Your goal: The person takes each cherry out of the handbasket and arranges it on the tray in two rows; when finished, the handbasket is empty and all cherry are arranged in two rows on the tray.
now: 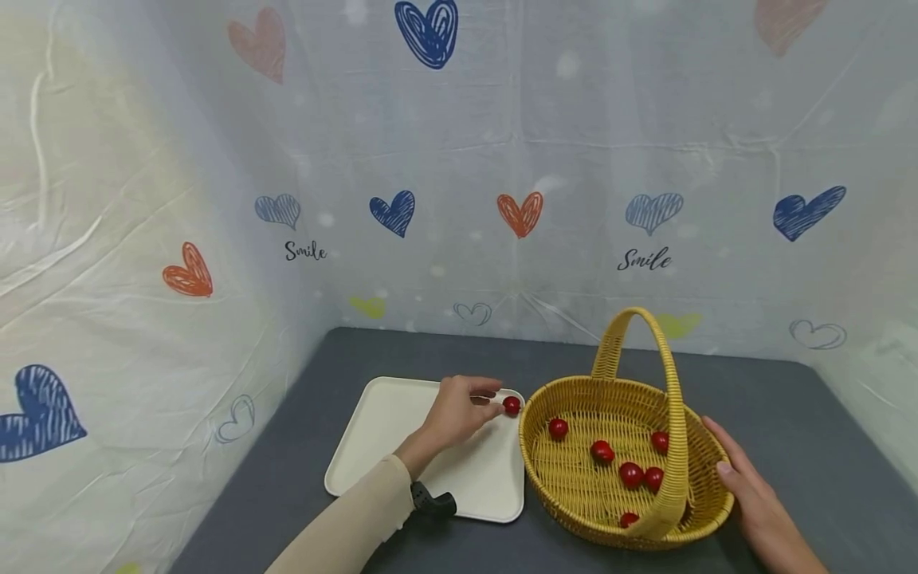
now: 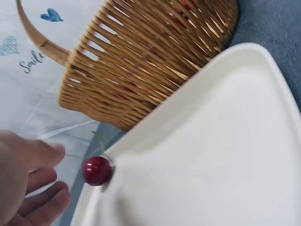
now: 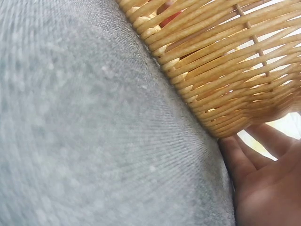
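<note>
A red cherry (image 2: 97, 170) with a green stem lies at the far right corner of the white tray (image 1: 402, 430). My left hand (image 1: 462, 410) hovers over the tray beside this cherry, its thumb and fingers parted. In the left wrist view a small gap separates the fingertips from the fruit. To the right stands a yellow wicker basket (image 1: 566, 478) holding several red cherries (image 1: 602, 453). With fairly straight fingers, my right hand (image 1: 753, 498) touches the basket's right outer side. The right wrist view shows those fingers (image 3: 237, 157) low against the weave.
The basket's tall arched handle (image 1: 674, 414) rises over its right part. Tray and basket stand side by side on a dark grey cloth-covered table (image 1: 430, 344). A white curtain (image 1: 459, 159) printed with hearts hangs behind and at both sides.
</note>
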Demonstrator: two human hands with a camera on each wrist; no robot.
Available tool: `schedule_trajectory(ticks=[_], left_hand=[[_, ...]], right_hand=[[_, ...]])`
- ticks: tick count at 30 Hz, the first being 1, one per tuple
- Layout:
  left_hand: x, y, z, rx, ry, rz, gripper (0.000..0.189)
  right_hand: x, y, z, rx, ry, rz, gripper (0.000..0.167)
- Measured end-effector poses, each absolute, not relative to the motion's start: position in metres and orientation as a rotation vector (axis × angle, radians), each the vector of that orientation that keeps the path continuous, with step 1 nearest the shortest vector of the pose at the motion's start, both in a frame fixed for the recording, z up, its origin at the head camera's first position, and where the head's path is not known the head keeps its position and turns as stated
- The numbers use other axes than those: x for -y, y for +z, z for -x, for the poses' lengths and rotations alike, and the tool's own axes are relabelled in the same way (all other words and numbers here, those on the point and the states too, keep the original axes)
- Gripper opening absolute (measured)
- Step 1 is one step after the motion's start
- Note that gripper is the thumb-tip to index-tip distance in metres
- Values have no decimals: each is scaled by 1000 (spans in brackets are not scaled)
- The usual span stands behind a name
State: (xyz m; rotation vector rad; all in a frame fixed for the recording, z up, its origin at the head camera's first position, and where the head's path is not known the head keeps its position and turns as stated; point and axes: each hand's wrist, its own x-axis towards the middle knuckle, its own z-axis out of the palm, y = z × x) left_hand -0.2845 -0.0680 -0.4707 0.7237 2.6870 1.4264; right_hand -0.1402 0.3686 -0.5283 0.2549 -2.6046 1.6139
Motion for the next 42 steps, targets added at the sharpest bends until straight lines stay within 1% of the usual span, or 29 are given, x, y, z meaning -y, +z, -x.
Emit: schedule_trajectory(ticks=[6,11,18,25,30,37,42], left_hand=[[82,-450,273,-2407,1562,-813,42],[82,-439,266,-2111,1689,-936,41],[65,-426,250,-1886,1697,-1040,41],[35,-425,240,-1828,1613,-1109,39],[9,-428,232,-1911,1424,-1210,40],[-30,-428,221,-2082,901,-1496,37],[-54,-434,220,-2143,618,-1524,34]], right_hand=[[-369,-528,139,2602,1612,-254,59],[-370,-528,139,2614,1653,-222,59],[-371,-528,140,2567,1722,-286,59],[-372,-528,141,2515,1757,-347,59],[-370,-527,141,2558,1729,-300,59],[-369,-525,141,2597,1717,-259,59],[-370,-526,141,2578,1757,-265,59]])
